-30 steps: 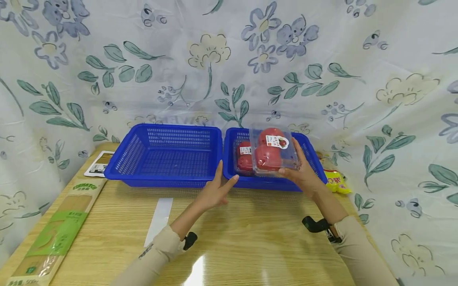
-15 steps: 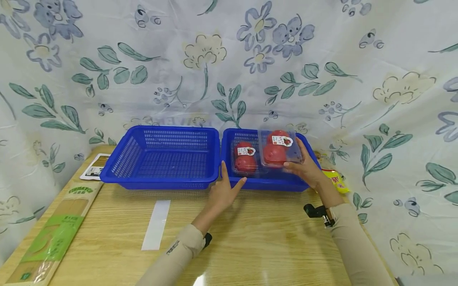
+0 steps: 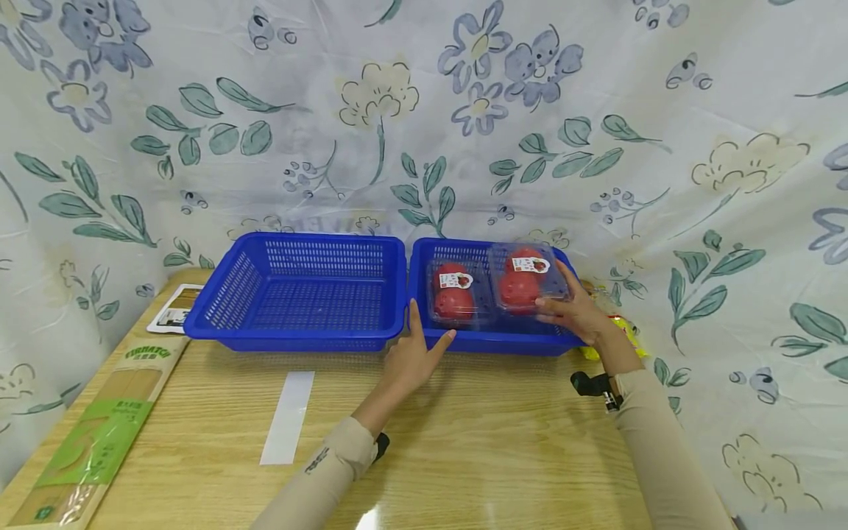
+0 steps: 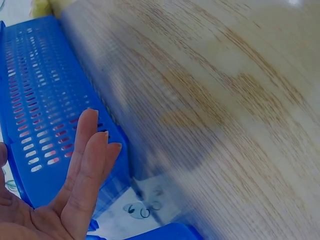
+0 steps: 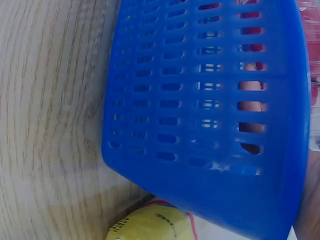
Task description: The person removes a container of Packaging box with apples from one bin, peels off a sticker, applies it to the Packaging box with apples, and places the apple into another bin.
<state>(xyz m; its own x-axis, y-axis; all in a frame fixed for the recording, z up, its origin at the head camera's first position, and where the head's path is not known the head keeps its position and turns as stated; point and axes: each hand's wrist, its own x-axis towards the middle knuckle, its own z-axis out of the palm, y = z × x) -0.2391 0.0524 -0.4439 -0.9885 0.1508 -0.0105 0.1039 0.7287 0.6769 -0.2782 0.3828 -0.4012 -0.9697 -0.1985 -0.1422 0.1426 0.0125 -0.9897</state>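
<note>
In the head view, my right hand (image 3: 575, 309) grips a clear plastic box of red round fruit (image 3: 522, 287) by its right side, inside the right blue basket (image 3: 510, 340). The box bears a white label with a red fruit picture. Left of it, a second clear box of red fruit (image 3: 454, 300) lies in the same basket. My left hand (image 3: 412, 359) rests at that basket's near left corner, index finger and thumb spread. Straight fingers (image 4: 86, 185) lie against the basket's slotted outer wall in the left wrist view. The right wrist view mostly shows the basket wall (image 5: 210, 185).
Another blue basket (image 3: 298, 343) stands to the left. A long noodle pack (image 3: 99, 434) and a white-edged packet (image 3: 177, 309) lie at the table's left. A white strip (image 3: 288, 418) lies in front. A yellow packet (image 5: 152, 223) sits beyond the right basket. Floral cloth (image 3: 424, 110) hangs behind.
My right hand has moved the fruit box rightward and down into the basket, uncovering the second box. My left hand has shifted slightly right along the basket corner, then stayed.
</note>
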